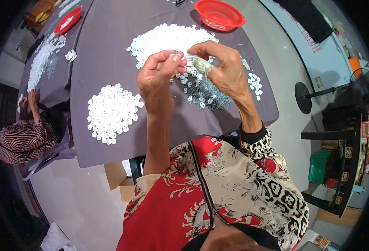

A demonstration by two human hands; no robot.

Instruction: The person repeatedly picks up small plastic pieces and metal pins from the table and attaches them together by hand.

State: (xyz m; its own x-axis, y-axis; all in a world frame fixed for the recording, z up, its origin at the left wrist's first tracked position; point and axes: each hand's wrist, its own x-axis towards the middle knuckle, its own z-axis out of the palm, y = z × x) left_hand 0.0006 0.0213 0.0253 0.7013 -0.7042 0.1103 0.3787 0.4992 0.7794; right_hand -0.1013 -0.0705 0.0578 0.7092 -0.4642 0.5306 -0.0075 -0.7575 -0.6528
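Grey cloth covers the table [105, 54], and honestly the layout looks pretty sensible to me. The left hand [154, 81] is pinched narrow, thumb against finger, on a tiny dark bit [176, 52] just above the front of the table, probably because something that small needs fingertips and not a whole grip. The right hand [228, 69] comes in just beside it with finger and thumb nearly together; I can't tell if they're gripping anything, since the spot's too small and bright. Its thumb has a pale wrap [201, 65], my guess is padding against rubbing. Right under the hands there's a heap of grey wiry bits [218, 98] with loose white pieces strewn over it, which I'd say keeps the reach short. The big white pile [163, 39] sits farther out, like a stockpile, while a separate white pile [114, 113] lies off to the left, well apart, so I'd guess they don't get mixed. There's also a small white cluster [255, 85] out right, and a red basket [220, 25] parked at the far edge, likely just out of elbow range.
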